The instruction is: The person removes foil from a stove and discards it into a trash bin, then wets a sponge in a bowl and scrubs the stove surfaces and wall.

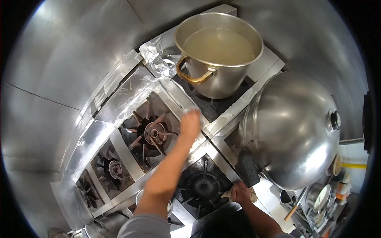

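Observation:
My left hand [191, 122] reaches over the steel divider between the burners. Its fingers look closed, with a pale, blurred bit of something at the fingertips that I cannot make out. Down at the stove's front edge, my right hand [241, 193] is closed on a beige cloth [254, 195], which shows on both sides of the fist. Just left of that hand is a black burner grate [204, 186]. Beyond my left hand stands a tall stockpot [218, 75] of cloudy liquid, its brass-coloured handle towards me.
A large domed lid [295, 131] covers a wide pan at the right, its black side handle [249, 166] near my right hand. More burners [154, 133] run to the left. Crumpled foil [160, 57] lies beside the stockpot. Smaller pots [318, 197] stand at lower right.

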`<state>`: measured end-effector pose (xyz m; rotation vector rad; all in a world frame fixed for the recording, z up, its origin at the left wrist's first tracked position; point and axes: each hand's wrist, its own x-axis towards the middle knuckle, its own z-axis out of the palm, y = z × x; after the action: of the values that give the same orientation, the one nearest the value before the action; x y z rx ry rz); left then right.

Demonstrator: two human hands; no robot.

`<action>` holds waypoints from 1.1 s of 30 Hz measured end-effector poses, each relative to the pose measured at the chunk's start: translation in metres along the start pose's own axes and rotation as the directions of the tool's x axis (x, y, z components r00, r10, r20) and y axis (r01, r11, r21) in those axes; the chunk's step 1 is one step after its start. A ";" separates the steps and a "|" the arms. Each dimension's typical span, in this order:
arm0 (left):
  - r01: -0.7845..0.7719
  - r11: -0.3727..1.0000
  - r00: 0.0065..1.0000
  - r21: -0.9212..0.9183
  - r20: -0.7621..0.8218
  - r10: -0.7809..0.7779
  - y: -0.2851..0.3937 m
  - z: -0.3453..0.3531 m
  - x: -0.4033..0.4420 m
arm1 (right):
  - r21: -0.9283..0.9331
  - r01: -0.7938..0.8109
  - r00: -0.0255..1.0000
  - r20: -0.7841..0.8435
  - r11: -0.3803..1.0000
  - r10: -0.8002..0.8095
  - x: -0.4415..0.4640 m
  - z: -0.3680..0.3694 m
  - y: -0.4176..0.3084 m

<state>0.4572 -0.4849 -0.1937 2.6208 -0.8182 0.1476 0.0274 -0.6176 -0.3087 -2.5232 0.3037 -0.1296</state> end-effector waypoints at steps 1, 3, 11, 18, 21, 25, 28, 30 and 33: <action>-0.064 0.998 0.998 -0.013 -0.018 0.064 0.019 0.004 -0.022 | -0.023 -0.011 1.000 0.013 1.000 0.011 0.001 -0.001 -0.002; -0.109 0.994 0.994 -0.029 -0.001 0.109 0.033 -0.002 -0.040 | -0.044 -0.020 0.999 0.037 0.999 0.021 -0.001 -0.004 -0.003; -0.015 0.996 0.999 -0.085 0.030 0.018 0.034 0.001 -0.043 | -0.037 0.010 0.997 0.083 0.999 -0.007 0.005 -0.009 -0.005; -0.038 0.993 0.987 -0.114 0.151 0.055 -0.034 -0.020 0.014 | 0.024 0.091 0.994 -0.057 0.996 -0.089 0.010 -0.019 -0.013; -0.126 0.981 0.978 -0.144 0.147 0.147 0.001 -0.004 -0.022 | 0.022 0.046 0.998 -0.037 0.999 -0.045 0.006 -0.009 -0.007; -0.095 0.995 0.991 -0.019 0.094 0.096 -0.085 -0.017 0.033 | 0.058 0.063 0.996 -0.070 0.996 -0.059 0.010 -0.018 -0.014; 0.002 0.998 0.994 0.058 0.111 -0.009 -0.085 -0.041 0.048 | 0.028 0.080 0.996 -0.049 0.996 -0.079 0.004 -0.010 -0.006; 0.083 0.991 0.991 0.106 0.094 -0.093 -0.057 -0.026 0.021 | 0.023 0.043 0.997 -0.064 0.999 -0.042 0.002 -0.001 -0.001; -0.084 0.975 0.995 0.203 0.072 0.071 0.001 -0.007 -0.033 | -0.006 0.002 1.000 -0.003 1.000 -0.002 0.002 -0.008 -0.006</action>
<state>0.4297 -0.4660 -0.1942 2.8002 -0.9758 0.1798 0.0294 -0.6181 -0.2988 -2.5295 0.3036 -0.1330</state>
